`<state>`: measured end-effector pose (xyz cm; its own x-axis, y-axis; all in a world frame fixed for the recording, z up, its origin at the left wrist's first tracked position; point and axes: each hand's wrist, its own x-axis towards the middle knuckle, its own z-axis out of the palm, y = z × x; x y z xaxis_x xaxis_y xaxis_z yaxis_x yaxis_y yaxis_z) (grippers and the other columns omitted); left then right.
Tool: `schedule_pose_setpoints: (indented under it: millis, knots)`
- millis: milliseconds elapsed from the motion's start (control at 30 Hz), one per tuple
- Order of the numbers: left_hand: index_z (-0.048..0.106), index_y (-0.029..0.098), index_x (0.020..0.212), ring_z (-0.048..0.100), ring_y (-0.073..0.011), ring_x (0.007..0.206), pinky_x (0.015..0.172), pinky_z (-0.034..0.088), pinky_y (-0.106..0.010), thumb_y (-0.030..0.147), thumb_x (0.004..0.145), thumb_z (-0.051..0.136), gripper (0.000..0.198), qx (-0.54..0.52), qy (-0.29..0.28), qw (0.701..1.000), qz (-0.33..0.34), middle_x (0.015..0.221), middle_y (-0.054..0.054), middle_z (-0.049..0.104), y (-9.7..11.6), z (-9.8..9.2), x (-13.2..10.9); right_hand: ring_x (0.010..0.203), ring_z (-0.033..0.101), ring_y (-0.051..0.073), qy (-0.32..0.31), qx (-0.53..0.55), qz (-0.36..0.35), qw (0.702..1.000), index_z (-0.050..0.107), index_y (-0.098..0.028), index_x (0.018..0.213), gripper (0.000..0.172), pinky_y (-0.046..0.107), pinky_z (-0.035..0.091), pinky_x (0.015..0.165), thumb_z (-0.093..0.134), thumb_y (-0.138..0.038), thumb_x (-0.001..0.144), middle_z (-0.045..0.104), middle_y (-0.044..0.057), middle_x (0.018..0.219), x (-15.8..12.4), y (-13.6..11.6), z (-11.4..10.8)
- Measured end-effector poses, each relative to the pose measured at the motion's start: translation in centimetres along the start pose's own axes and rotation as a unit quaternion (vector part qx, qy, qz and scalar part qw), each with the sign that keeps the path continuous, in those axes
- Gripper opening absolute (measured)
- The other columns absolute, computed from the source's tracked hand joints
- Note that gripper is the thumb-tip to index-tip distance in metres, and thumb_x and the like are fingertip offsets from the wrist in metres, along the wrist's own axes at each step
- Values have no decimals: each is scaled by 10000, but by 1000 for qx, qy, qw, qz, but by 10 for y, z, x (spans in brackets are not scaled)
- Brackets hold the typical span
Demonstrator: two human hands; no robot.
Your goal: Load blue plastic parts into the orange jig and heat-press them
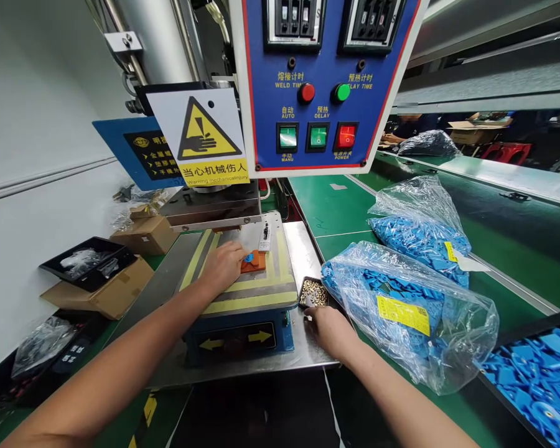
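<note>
My left hand (223, 264) reaches over the machine's plate, its closed fingers at a small blue plastic part (249, 257). That part sits on an orange fixture block (256, 264) fixed to the plate (242, 303), which is marked with yellow tape. My right hand (330, 331) is at the near edge of a small dark tray (300, 292) of tiny brass-coloured pieces (313, 290). Its thumb and fingers are drawn together at the rim; whatever lies between them is too small to name.
Above the plate hang a metal press head (214, 208), a warning sign (200, 137) and a blue control panel (317, 93). Clear bags of blue parts (401, 298) lie at right, near a black bin of blue parts (536, 379). Cardboard boxes (107, 289) stand at left.
</note>
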<state>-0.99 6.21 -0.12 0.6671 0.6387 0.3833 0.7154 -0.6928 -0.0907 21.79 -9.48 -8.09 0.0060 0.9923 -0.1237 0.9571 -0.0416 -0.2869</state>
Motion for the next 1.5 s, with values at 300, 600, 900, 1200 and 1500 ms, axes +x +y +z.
schedule_pose_setpoints:
  millis: [300,600,900,1200,1500]
  knots:
    - [711,150,960,572,-253,889,690,463,-351,83,852,399,337,49,-17,998,19,875,-95,669,2,-1,-1,923,660,228,1,32,-31,999,671,-198,1099,307,272,426,802,507,-178,839,701,121,1028,3,2,7]
    - [697,188,994,569,-248,960,840,451,-368,213,881,404,315,-74,-29,995,-54,964,-73,682,0,-8,1,805,636,177,2,20,-103,995,688,-180,924,217,243,399,690,483,-161,852,659,89,962,9,-13,10]
    - [649,178,1102,559,-249,967,830,471,-381,287,908,400,334,-98,11,995,-29,991,-80,677,0,-25,-21,769,595,162,31,77,-114,990,616,-152,830,206,237,393,690,502,-39,700,645,64,861,10,-5,16]
    - [573,346,1097,618,-229,940,855,521,-436,317,872,510,235,-140,321,897,-270,998,26,655,-21,-14,-156,623,587,173,225,417,-5,881,632,-183,744,185,290,452,600,611,-366,756,656,35,679,1,10,-29]
    - [592,242,1052,654,-190,702,580,552,-313,445,840,455,323,-174,166,873,-425,997,-51,658,-73,57,-233,571,572,154,174,471,-73,862,657,-194,710,273,291,475,573,698,-461,673,660,23,624,69,-87,-56]
